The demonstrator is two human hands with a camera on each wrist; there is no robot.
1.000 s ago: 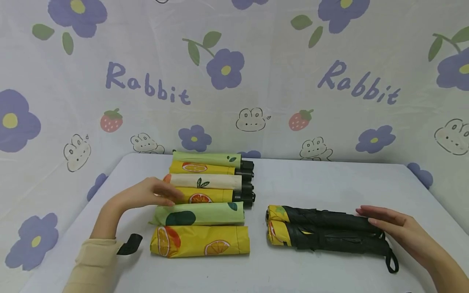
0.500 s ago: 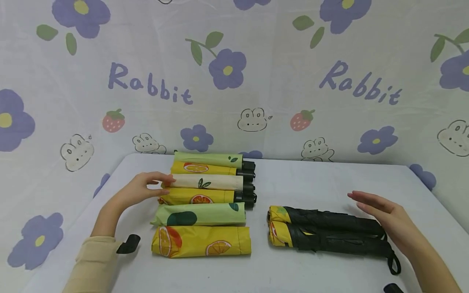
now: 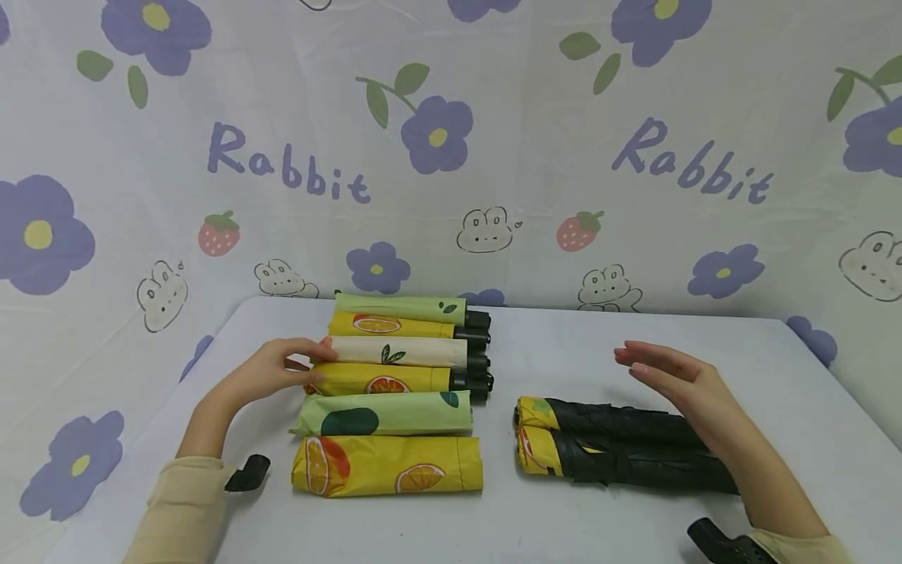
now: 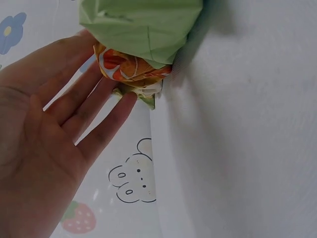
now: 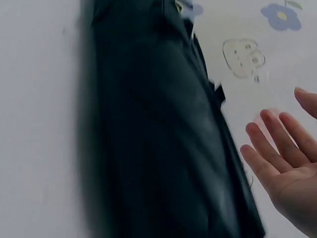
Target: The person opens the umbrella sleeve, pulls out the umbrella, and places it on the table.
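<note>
Several folded umbrellas lie in a row on the left half of the table. My left hand (image 3: 271,370) is at their left ends. Its fingertips touch the end of the cream umbrella (image 3: 423,352) with a leaf print, and its thumb is at the yellow orange-print umbrella (image 3: 423,379) just nearer. In the left wrist view the fingers (image 4: 89,99) are extended beside the umbrella ends, not wrapped round any. My right hand (image 3: 683,384), fingers extended, hovers over two black-and-yellow umbrellas (image 3: 634,458) lying side by side on the right; its forearm hides their right ends.
Nearer in the left row lie a light green umbrella (image 3: 409,413) and a yellow orange-print one (image 3: 387,466). A green umbrella (image 3: 395,305) and another yellow one (image 3: 416,326) lie farthest back. Behind the white table (image 3: 564,525) hangs a rabbit-print cloth (image 3: 528,157).
My right hand has lifted off the black umbrellas' right end and moved left and away from me. My left hand has shifted slightly back, from the yellow umbrella to the cream umbrella's end.
</note>
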